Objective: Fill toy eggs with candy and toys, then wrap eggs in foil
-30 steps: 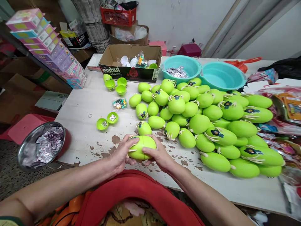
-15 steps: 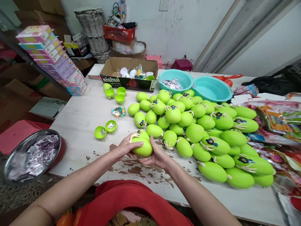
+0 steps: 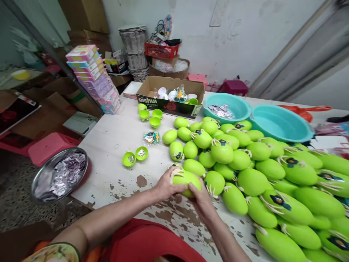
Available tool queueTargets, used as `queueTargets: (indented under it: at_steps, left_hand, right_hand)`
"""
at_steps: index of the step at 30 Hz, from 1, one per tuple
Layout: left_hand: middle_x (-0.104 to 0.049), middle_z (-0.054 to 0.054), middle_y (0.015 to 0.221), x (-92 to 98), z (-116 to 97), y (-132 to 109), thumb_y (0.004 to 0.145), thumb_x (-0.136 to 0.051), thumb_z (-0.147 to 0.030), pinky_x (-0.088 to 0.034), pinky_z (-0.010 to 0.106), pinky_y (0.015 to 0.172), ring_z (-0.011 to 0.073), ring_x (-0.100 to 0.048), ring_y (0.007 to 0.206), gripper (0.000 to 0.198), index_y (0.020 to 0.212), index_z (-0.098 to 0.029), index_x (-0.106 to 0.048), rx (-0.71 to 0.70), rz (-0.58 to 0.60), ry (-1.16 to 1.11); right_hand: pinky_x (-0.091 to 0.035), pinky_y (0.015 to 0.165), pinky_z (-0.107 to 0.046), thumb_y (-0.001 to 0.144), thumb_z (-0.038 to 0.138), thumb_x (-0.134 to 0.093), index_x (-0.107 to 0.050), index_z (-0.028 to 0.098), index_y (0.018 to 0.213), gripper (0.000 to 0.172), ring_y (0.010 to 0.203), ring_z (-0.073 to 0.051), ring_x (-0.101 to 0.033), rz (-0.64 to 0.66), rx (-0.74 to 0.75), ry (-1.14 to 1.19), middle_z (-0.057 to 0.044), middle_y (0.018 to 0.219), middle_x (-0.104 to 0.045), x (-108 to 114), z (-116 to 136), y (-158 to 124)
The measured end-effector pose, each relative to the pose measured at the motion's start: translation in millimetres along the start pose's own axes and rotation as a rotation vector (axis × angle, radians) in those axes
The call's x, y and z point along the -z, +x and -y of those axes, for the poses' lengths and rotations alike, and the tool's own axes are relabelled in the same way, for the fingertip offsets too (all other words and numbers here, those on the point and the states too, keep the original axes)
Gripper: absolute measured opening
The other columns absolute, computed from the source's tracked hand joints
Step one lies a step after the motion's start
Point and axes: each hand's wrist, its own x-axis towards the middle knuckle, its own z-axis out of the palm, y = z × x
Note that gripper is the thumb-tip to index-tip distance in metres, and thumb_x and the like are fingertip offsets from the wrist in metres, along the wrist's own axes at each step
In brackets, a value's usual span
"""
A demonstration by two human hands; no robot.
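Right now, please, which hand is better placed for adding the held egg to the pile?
Probably the right hand: it grips the held green egg on the side nearer the egg pile; the left hand grips the opposite end.

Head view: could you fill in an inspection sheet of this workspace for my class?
Surface: white table, paint flaked near the hands.
Things: green egg, held; pile of green eggs; two green half-shells, each holding a small packet.
Clutter: cardboard box, two turquoise basins.
Hands: left hand and right hand both grip the green egg.
Cables: dark cord-like loops above a red crate.
Surroundings: stacked boxes and metal bowl at left.
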Motion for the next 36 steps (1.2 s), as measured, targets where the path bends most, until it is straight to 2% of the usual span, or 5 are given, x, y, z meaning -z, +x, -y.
queueTargets:
  at_steps: [10, 16, 21, 30, 36]
  left_hand:
    - [-0.058, 0.018, 0.130, 129.8, 47, 53, 0.088, -0.063, -0.029, -0.037, 0.053, 0.105, 0.0356, -0.047, 0.126, 0.042, 0.127, -0.015, -0.059, -0.030, -0.378, 1.360]
    - [-0.072, 0.014, 0.099, 137.2, 77, 64, 0.084, -0.050, 0.000, -0.033, 0.052, 0.105, 0.0306, -0.057, 0.112, 0.027, 0.090, -0.015, -0.073, -0.001, -0.190, 1.468]
    - [-0.073, 0.008, 0.103, 121.2, 76, 53, 0.090, -0.061, -0.027, -0.032, 0.045, 0.108, 0.0259, -0.058, 0.109, 0.016, 0.099, -0.021, -0.073, -0.085, -0.046, 1.393]
    - [-0.040, 0.022, 0.146, 188.2, 12, 194, 0.060, -0.084, -0.038, -0.046, 0.049, 0.094, 0.0440, -0.043, 0.130, 0.096, 0.145, -0.022, -0.041, 0.271, -0.435, 1.082]
    - [-0.058, 0.015, 0.128, 191.0, -7, 162, 0.076, -0.062, -0.014, -0.044, 0.036, 0.100, 0.0278, -0.056, 0.119, 0.059, 0.133, -0.018, -0.052, 0.214, -0.450, 1.013]
  right_hand:
    - [-0.039, 0.102, -0.058, 0.081, 0.064, -0.060, -0.049, 0.014, 0.131, 0.071, 0.121, -0.037, -0.045, -0.514, 1.045, -1.007, -0.020, 0.126, -0.049, 58, -14, 132]
    - [-0.041, 0.098, -0.060, 0.090, 0.056, -0.053, -0.050, 0.011, 0.132, 0.062, 0.123, -0.041, -0.043, -0.634, 1.157, -1.274, -0.025, 0.130, -0.045, 57, -29, 140]
    - [-0.042, 0.098, -0.063, 0.089, 0.055, -0.057, -0.046, 0.013, 0.138, 0.065, 0.125, -0.042, -0.043, -0.648, 1.196, -1.303, -0.025, 0.132, -0.045, 56, -24, 128]
    - [-0.043, 0.099, -0.066, 0.083, 0.042, -0.072, -0.044, 0.017, 0.140, 0.068, 0.129, -0.044, -0.042, -0.552, 1.266, -1.150, -0.024, 0.138, -0.040, 17, -10, 96]
    - [-0.041, 0.102, -0.063, 0.081, 0.034, -0.075, -0.053, 0.022, 0.129, 0.054, 0.125, -0.038, -0.049, -0.367, 1.129, -0.882, -0.018, 0.130, -0.052, -10, -11, 80]
